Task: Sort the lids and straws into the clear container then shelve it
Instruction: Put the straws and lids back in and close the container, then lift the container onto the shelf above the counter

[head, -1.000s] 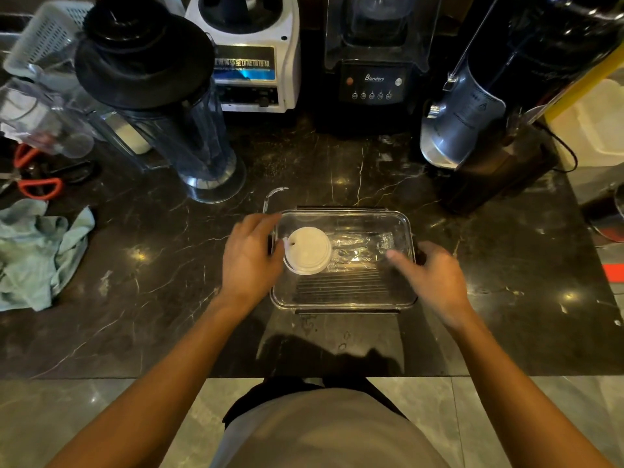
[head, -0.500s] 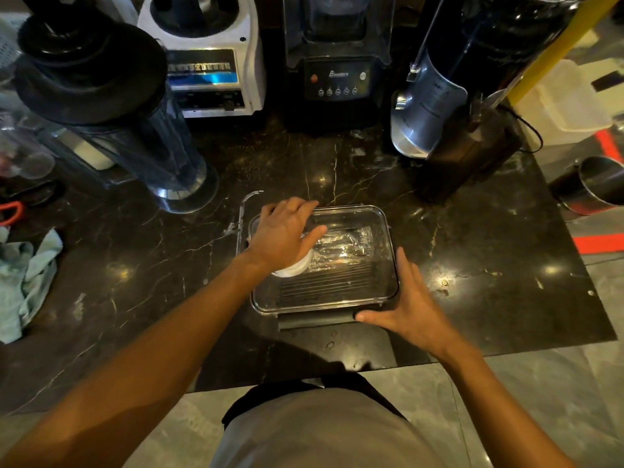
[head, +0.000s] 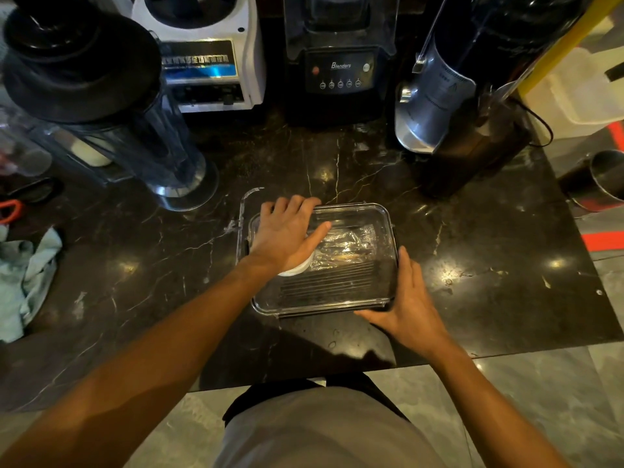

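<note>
1. Our left hand [head: 287,236] lies flat on the clear cover of the container [head: 324,261], fingers straight and spread, fingertips reaching the far rim, thumb pointing right across the cover; it grips nothing.
2. Our right hand [head: 405,305] is at the container's near right corner, fingers extended along the right wall and thumb along the near edge, touching it without curling round.
3. The container sits on the dark marble counter [head: 472,265], near its front edge. Under the left hand a white lid [head: 295,269] shows partly through the clear plastic; to its right lies a crinkled clear wrapper [head: 347,246], its contents too blurred to tell.
4. Behind, the only writing we can read is "Blenders" on the black blender base [head: 339,67], above a row of round buttons. The white base [head: 206,55] to its left carries a blue label whose print we cannot read.
5. A clear jug with a black lid [head: 101,96] stands at the far left, a steel machine [head: 439,96] at the far right.
6. A pale cloth [head: 23,282] lies at the left edge, orange scissor handles [head: 8,211] beyond it.
</note>
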Demonstrator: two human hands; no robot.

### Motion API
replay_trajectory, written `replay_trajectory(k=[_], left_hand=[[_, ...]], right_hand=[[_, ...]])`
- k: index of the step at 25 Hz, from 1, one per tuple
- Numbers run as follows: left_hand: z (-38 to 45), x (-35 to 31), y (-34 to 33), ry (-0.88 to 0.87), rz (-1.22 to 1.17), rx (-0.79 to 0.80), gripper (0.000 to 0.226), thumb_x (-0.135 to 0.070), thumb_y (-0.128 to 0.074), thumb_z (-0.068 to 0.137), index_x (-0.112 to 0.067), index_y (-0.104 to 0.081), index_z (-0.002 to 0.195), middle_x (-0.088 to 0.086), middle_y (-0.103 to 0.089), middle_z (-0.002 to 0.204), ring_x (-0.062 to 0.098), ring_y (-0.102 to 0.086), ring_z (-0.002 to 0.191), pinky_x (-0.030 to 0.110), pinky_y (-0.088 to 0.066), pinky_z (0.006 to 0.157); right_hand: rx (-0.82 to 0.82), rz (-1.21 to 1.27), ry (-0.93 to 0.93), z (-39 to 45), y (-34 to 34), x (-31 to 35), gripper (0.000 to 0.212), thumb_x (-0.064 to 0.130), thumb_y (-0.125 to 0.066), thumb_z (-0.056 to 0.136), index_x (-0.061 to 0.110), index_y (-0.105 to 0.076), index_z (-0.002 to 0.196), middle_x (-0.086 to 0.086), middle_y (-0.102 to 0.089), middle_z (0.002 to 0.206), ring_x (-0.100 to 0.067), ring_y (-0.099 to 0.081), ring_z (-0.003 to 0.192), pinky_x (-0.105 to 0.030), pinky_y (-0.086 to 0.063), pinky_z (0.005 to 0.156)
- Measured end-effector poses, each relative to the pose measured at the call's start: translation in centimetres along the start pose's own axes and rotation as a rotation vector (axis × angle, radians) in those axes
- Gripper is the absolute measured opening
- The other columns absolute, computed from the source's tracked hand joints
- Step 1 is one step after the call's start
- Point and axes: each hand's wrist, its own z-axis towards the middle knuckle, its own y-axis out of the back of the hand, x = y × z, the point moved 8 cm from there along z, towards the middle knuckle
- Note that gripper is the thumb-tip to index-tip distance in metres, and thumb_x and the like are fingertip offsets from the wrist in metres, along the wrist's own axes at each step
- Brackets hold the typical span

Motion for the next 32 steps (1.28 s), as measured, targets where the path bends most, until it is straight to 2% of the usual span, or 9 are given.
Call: replay_trajectory(k=[3, 6, 9, 11, 14, 19, 23, 28, 32], left_hand=[[-0.2, 0.1, 0.6, -0.003, -0.088, -0.033, 0.059, -0.06, -0.041, 0.101, -0.023, -0.048, 0.147, 0.004, -0.058, 0.138, 0.026, -0.052, 0.128, 0.045, -0.03, 0.111], [-1.9, 0.4, 2.1, -0.001, -0.327, -0.174, 0.056, -0.049, -0.059, 0.099, -0.018, -0.054, 0.145, 0.006, -0.059, 0.143, 0.025, -0.049, 0.137, 0.041, -0.023, 0.119], [-5.0, 2.5, 2.1, 0.162, -0.495, -0.247, 0.068, -0.052, -0.066, 0.093, -0.023, -0.044, 0.151, 0.003, -0.043, 0.159, 0.023, -0.034, 0.15, 0.047, -0.022, 0.124], [-7.4, 3.9, 1.3, 0.313, -0.664, -0.254, 0.077, -0.052, -0.071, 0.09, -0.027, -0.036, 0.155, -0.001, -0.034, 0.164, 0.022, -0.032, 0.15, 0.046, -0.03, 0.121], [-10.6, 5.1, -0.2, 0.471, -0.928, -0.326, 0.082, -0.046, -0.075, 0.088, -0.029, -0.034, 0.156, -0.005, -0.039, 0.161, 0.015, -0.042, 0.146, 0.046, -0.04, 0.118], [-14.2, 5.1, -2.9, 0.592, -1.166, -0.335, 0.077, -0.036, -0.075, 0.091, -0.022, -0.037, 0.156, -0.006, -0.051, 0.154, 0.009, -0.05, 0.14, 0.043, -0.044, 0.116], [-15.6, 4.2, -4.6, 0.599, -1.243, -0.308, 0.075, -0.037, -0.074, 0.091, -0.02, -0.04, 0.155, -0.005, -0.057, 0.148, 0.008, -0.056, 0.134, 0.039, -0.048, 0.113], [-16.4, 3.4, -6.1, 0.622, -1.388, -0.287, 0.07, -0.04, -0.071, 0.089, -0.019, -0.045, 0.15, -0.009, -0.065, 0.137, 0.009, -0.061, 0.129, 0.03, -0.052, 0.107], [-16.9, 2.6, -6.9, 0.643, -1.461, -0.293, 0.056, -0.042, -0.067, 0.088, -0.027, -0.051, 0.139, -0.016, -0.069, 0.129, 0.008, -0.062, 0.127, 0.021, -0.051, 0.101]], right_hand=[[0.017, 0.018, -0.026, 0.3, -0.3, -0.5, 0.148, 0.061, -0.089, 0.063, 0.02, 0.011, 0.163, -0.002, -0.017, 0.166, -0.02, -0.028, 0.15, -0.04, -0.032, 0.118], [0.064, 0.267, -0.052, 0.1, -0.5, -1.5, 0.145, 0.065, -0.091, 0.059, 0.036, 0.005, 0.164, 0.007, -0.025, 0.168, -0.012, -0.031, 0.152, -0.045, -0.033, 0.121], [0.004, 0.578, -0.132, -0.5, -0.4, -1.9, 0.119, 0.057, -0.088, 0.069, 0.036, -0.017, 0.163, 0.021, -0.05, 0.149, 0.007, -0.051, 0.132, -0.033, -0.042, 0.114], [-0.065, 0.706, -0.198, -0.6, -0.5, -2.0, 0.095, 0.049, -0.08, 0.078, 0.03, -0.033, 0.158, 0.012, -0.058, 0.143, 0.007, -0.06, 0.119, -0.022, -0.051, 0.102], [-0.134, 0.853, -0.263, -0.7, -1.1, -2.3, 0.073, 0.042, -0.069, 0.084, 0.021, -0.048, 0.152, 0.002, -0.064, 0.138, 0.007, -0.067, 0.108, -0.009, -0.054, 0.081], [-0.161, 0.942, -0.244, -0.5, -1.6, -1.9, 0.044, 0.035, -0.062, 0.091, 0.021, -0.063, 0.133, 0.008, -0.077, 0.117, -0.006, -0.071, 0.11, -0.016, -0.055, 0.085], [-0.202, 0.952, -0.253, -0.6, -2.1, -2.4, 0.042, 0.032, -0.062, 0.094, 0.016, -0.064, 0.132, 0.005, -0.078, 0.116, -0.011, -0.072, 0.111, -0.018, -0.054, 0.087], [-0.251, 0.968, -0.274, -0.5, -2.5, -2.9, 0.033, 0.018, -0.061, 0.1, 0.012, -0.063, 0.132, 0.005, -0.077, 0.108, -0.007, -0.073, 0.102, -0.016, -0.055, 0.08], [-0.242, 0.977, -0.307, -0.2, -3.0, -2.9, 0.021, 0.018, -0.062, 0.1, 0.024, -0.066, 0.12, 0.007, -0.077, 0.103, -0.004, -0.075, 0.095, -0.015, -0.056, 0.076]])
